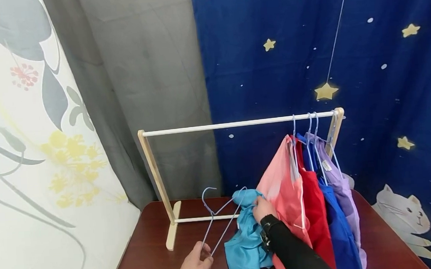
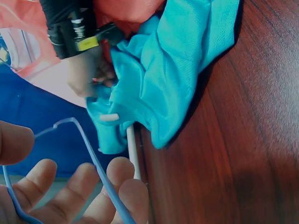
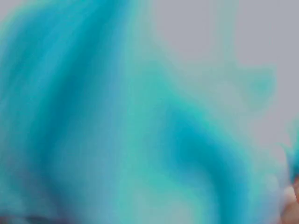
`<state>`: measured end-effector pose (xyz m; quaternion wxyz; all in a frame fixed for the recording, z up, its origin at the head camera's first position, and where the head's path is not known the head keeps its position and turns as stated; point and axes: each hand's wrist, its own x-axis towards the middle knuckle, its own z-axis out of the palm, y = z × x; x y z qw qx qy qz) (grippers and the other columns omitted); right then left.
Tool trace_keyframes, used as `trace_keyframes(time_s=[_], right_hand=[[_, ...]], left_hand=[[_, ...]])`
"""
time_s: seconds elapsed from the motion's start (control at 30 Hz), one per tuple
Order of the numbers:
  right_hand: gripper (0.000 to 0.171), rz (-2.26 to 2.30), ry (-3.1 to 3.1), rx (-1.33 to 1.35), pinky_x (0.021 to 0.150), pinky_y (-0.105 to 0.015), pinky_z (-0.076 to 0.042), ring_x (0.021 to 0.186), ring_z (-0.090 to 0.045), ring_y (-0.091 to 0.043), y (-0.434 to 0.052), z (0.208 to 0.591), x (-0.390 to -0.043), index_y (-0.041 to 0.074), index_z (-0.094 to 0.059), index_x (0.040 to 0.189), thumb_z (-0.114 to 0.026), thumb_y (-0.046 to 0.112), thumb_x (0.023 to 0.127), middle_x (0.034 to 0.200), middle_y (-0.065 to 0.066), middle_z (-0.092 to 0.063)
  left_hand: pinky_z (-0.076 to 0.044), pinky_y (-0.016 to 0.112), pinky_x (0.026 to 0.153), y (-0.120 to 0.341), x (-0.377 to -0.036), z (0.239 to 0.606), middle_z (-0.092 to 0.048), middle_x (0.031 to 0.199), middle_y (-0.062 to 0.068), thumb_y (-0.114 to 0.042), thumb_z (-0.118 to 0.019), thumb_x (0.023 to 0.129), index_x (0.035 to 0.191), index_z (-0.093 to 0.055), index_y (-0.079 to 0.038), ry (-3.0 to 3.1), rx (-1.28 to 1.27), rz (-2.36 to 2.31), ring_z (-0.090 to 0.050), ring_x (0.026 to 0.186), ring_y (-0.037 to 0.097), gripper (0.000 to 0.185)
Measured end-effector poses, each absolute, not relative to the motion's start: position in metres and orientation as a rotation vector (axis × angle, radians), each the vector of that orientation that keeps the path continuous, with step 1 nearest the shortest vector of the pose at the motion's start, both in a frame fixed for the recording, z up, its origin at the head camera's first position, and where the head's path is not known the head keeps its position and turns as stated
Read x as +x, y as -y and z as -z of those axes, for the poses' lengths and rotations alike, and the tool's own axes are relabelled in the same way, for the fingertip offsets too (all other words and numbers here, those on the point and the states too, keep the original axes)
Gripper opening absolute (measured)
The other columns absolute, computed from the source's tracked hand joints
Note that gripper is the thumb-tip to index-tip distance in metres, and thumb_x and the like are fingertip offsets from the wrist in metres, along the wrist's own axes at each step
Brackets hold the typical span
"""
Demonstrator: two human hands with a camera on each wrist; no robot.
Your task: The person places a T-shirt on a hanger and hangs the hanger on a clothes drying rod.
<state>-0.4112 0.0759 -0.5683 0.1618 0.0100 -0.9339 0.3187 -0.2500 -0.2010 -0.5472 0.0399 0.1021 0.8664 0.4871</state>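
My left hand (image 1: 194, 266) holds one end of a light purple clothes hanger (image 1: 212, 213) above the table, its hook to the upper left. In the left wrist view the hanger (image 2: 96, 158) passes across curled fingers (image 2: 120, 169). The hanger's far end reaches the upper part of a turquoise satin garment (image 1: 246, 257), where my right hand (image 1: 263, 209) grips the fabric. Most of that garment lies on the table. The right wrist view is filled by blurred turquoise cloth (image 3: 70, 93), with a bit of hand at the lower right edge.
A wooden clothes rack (image 1: 215, 126) stands on the dark red table (image 1: 141, 256). At its right end hang a coral garment (image 1: 278, 176), a red one (image 1: 316, 211), a blue one (image 1: 338, 221) and a lilac one (image 1: 345, 192). Curtains (image 1: 158, 71) stand behind.
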Motion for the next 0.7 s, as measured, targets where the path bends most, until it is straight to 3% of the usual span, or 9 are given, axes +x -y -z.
trace_keyframes(time_s=[0.1,0.33,0.53,0.7], right_hand=[[0.009,-1.077,2.607,0.075,0.069,-0.042,-0.049,0.071,-0.06,-0.027,-0.078,0.548,-0.407,0.003,-0.063,0.091,-0.057,0.01,0.089,0.079,-0.01,-0.065],[0.017,-1.506,2.553,0.023,0.052,-0.03,-0.044,0.055,-0.057,-0.018,-0.081,0.505,-0.399,0.003,-0.066,0.098,-0.055,0.014,0.09,0.068,-0.004,-0.059],[0.018,-1.388,2.511,-0.025,0.063,-0.034,-0.046,0.067,-0.058,-0.021,-0.089,0.483,-0.393,0.001,-0.068,0.102,-0.059,0.01,0.089,0.084,-0.009,-0.065],[0.013,-1.333,2.488,-0.063,0.074,-0.037,-0.046,0.076,-0.059,-0.023,-0.093,0.473,-0.386,0.002,-0.068,0.096,-0.061,0.011,0.091,0.087,-0.009,-0.066]], left_hand=[[-0.047,0.039,0.072,0.203,-0.245,0.541,-0.063,0.092,0.0,-0.012,-0.062,0.094,0.109,-0.053,-0.007,-2.691,0.334,-1.476,-0.06,0.086,0.019,0.018],[-0.046,0.037,0.071,0.213,-0.232,0.526,-0.062,0.095,0.002,-0.017,-0.062,0.095,0.111,-0.053,-0.008,-2.659,0.362,-1.498,-0.058,0.082,0.017,0.02],[-0.046,0.029,0.063,0.221,-0.218,0.518,-0.063,0.097,0.003,-0.018,-0.062,0.095,0.111,-0.052,-0.008,-2.637,0.495,-1.551,-0.059,0.07,0.01,0.02],[-0.048,0.027,0.064,0.223,-0.21,0.518,-0.064,0.095,-0.001,-0.016,-0.062,0.095,0.11,-0.052,-0.006,-2.609,0.594,-1.557,-0.061,0.07,0.006,0.021]])
